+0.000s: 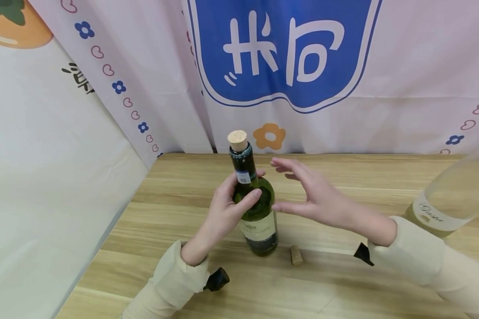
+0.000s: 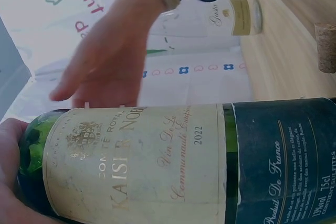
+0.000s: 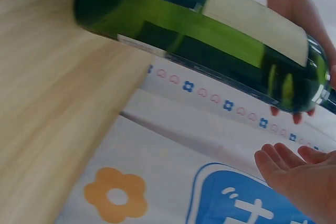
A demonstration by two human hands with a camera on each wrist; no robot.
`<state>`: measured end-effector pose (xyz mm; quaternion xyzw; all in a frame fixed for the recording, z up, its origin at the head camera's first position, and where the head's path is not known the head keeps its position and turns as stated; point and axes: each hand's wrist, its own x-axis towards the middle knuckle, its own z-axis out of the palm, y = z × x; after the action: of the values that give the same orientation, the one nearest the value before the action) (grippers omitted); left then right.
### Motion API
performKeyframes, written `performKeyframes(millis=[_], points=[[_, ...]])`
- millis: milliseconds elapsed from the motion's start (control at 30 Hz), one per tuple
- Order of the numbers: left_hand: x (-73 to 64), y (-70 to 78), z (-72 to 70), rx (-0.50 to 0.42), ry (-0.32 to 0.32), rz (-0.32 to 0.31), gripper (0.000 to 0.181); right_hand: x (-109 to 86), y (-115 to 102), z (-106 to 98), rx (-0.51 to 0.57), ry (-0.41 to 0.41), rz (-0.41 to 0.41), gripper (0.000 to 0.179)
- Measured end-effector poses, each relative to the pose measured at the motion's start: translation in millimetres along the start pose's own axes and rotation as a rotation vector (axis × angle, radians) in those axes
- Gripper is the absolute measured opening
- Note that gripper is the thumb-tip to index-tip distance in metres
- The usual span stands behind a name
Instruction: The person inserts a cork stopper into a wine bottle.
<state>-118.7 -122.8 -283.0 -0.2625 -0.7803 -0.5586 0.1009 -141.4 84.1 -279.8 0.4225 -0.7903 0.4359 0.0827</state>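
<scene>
"Green glass, clasped around the shoulder: the left hand point(image 1: 225, 207) has the bottle point(image 1: 259, 228), thumb across its front."

"And the fingers behind it?"

"Mostly hidden from the head view, though the right wrist view catches a few fingertips coming round the far side. In the left wrist view the pale label point(image 2: 134, 166) shows 2022, but the finest print blurs and the bottle's base runs out of frame. Whether that base rests on the wood, I can't tell."

"What sits above the grip?"

"The dark neck, then a pale cork point(image 1: 237, 141) in the mouth."

"The other hand?"

"Just right of the grip, the right hand point(image 1: 323, 199) has its fingers and thumb spread wide beside the glass. The fingers stand apart from it; whether the thumb tip touches, I can't make out."

"Edges and room?"

"The table point(image 1: 151, 221) ends beyond the grip, close to the hanging cloth point(image 1: 407, 88). Its left edge slants away on the grip's left, a stretch of wood between. Below and right of the grip, near the bottle's foot, a loose cork point(image 1: 296, 255) takes up some space. Well to the right, past the right hand, stands a clear bottle point(image 1: 443, 208), its top cut off."
</scene>
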Motion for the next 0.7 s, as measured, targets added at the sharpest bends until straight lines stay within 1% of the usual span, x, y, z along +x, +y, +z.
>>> performKeyframes(millis=[200, 467, 567, 700], points=[[0.0, 0.4, -0.4, 0.003, -0.001, -0.011, 0.033, -13.4, 13.5, 13.7, 0.0, -0.09, 0.069, 0.083], [0.1, 0.8, -0.5, -0.009, -0.003, 0.004, 0.032, -25.7, 25.1, 34.4, 0.04, -0.164, 0.17, 0.088], [-0.2, 0.3, -0.5, -0.01, -0.004, 0.005, 0.032, -29.5, 28.5, 42.0, 0.048, -0.189, 0.186, 0.088], [-0.9, 0.3, -0.5, -0.009, -0.004, 0.001, 0.032, -34.0, 33.1, 51.9, 0.062, -0.207, 0.179, 0.088]])
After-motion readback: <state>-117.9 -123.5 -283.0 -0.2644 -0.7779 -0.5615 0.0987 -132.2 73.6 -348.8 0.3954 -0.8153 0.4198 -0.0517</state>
